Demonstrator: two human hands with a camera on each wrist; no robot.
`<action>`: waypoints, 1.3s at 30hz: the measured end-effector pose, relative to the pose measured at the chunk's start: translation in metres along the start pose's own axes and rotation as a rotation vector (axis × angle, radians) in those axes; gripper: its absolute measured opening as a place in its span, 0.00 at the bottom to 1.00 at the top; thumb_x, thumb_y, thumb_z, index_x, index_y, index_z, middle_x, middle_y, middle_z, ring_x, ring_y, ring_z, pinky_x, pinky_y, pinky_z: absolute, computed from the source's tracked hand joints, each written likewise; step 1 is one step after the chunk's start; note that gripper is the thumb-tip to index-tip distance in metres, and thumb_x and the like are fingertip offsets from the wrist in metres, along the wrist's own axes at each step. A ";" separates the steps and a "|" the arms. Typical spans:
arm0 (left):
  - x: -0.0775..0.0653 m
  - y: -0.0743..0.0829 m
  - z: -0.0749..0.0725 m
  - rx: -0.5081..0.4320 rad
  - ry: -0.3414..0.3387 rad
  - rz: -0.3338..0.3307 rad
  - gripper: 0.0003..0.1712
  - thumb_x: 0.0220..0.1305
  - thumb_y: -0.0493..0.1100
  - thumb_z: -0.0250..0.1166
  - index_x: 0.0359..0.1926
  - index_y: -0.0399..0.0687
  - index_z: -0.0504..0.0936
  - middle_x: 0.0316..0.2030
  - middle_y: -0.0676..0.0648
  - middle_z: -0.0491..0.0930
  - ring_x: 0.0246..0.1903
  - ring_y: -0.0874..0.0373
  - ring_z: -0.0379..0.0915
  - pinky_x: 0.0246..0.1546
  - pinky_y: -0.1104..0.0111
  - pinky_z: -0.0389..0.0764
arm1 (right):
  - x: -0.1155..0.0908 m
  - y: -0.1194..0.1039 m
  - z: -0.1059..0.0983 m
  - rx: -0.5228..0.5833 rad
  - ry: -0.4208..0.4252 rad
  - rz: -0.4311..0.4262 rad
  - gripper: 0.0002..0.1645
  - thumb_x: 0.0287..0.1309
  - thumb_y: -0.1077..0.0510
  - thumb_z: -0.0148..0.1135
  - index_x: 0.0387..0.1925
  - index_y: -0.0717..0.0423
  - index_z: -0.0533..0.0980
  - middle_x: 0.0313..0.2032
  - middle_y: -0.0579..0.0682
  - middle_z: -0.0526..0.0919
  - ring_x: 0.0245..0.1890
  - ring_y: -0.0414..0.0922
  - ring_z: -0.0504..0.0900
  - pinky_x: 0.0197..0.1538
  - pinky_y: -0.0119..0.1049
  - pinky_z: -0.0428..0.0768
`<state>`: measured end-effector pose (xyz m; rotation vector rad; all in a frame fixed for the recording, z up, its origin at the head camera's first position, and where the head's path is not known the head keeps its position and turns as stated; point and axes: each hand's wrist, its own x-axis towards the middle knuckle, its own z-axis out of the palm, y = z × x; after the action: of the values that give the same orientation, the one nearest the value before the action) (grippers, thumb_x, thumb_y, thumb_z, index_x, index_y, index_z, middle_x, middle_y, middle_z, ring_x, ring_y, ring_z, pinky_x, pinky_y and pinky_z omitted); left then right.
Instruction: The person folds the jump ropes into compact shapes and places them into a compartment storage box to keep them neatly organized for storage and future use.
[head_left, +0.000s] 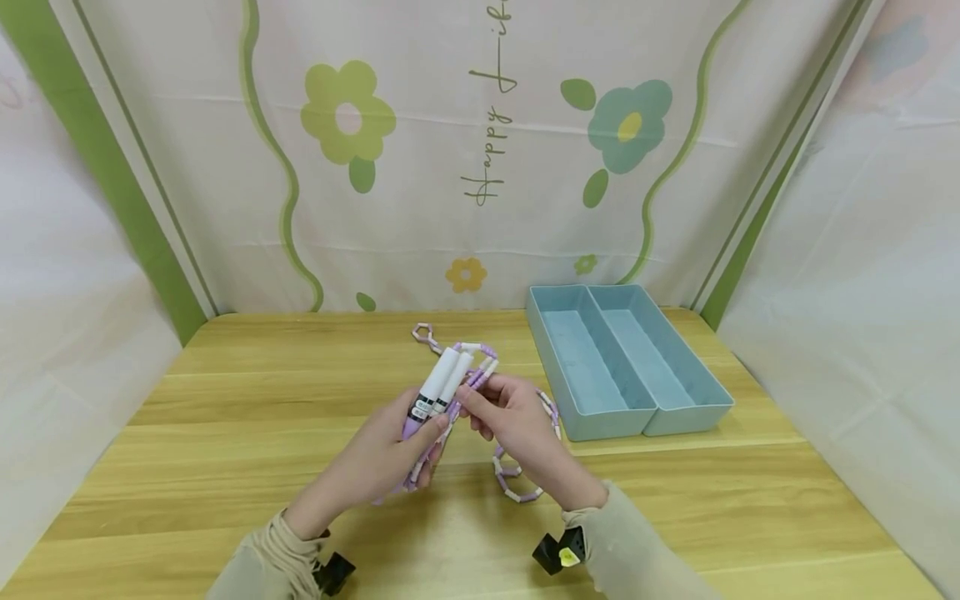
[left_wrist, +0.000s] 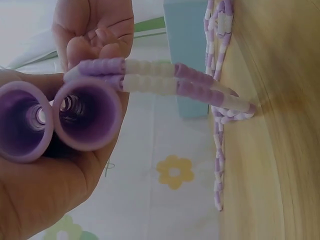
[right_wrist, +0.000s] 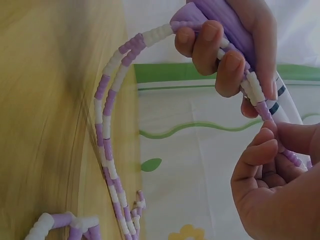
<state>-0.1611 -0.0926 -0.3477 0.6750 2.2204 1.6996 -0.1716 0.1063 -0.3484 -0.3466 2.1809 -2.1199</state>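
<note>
A purple-and-white beaded jump rope (head_left: 528, 497) is between my hands, with loops of it on the table. In the head view my left hand (head_left: 386, 446) grips its two handles (head_left: 437, 383) side by side, white parts pointing up and away. Hollow purple handle ends (left_wrist: 90, 115) face the left wrist camera. Doubled beaded strands run under the left fingers (right_wrist: 230, 72) along the handles. Close beside them, my right hand (head_left: 521, 421) pinches the beaded strands between thumb and fingers, as the right wrist view shows. From the left hand, a doubled length of rope (right_wrist: 106, 117) curves down to the table.
Two light blue rectangular bins (head_left: 607, 421) stand side by side at the table's back right. A flower-printed white curtain (head_left: 420, 208) hangs behind the wooden table (head_left: 247, 400), with more fabric at both sides. Black devices (head_left: 551, 552) are strapped at both wrists.
</note>
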 end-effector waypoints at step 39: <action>0.000 0.007 -0.018 -0.002 0.236 0.051 0.15 0.75 0.48 0.56 0.44 0.38 0.74 0.30 0.42 0.80 0.30 0.45 0.78 0.30 0.60 0.81 | -0.005 0.048 0.021 -0.286 -0.573 -0.138 0.16 0.69 0.54 0.58 0.53 0.57 0.78 0.45 0.50 0.84 0.47 0.41 0.81 0.56 0.39 0.74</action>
<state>-0.1686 -0.1059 -0.3358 0.5600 2.3755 1.8934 -0.1677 0.0872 -0.3974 -1.0085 2.1308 -1.4897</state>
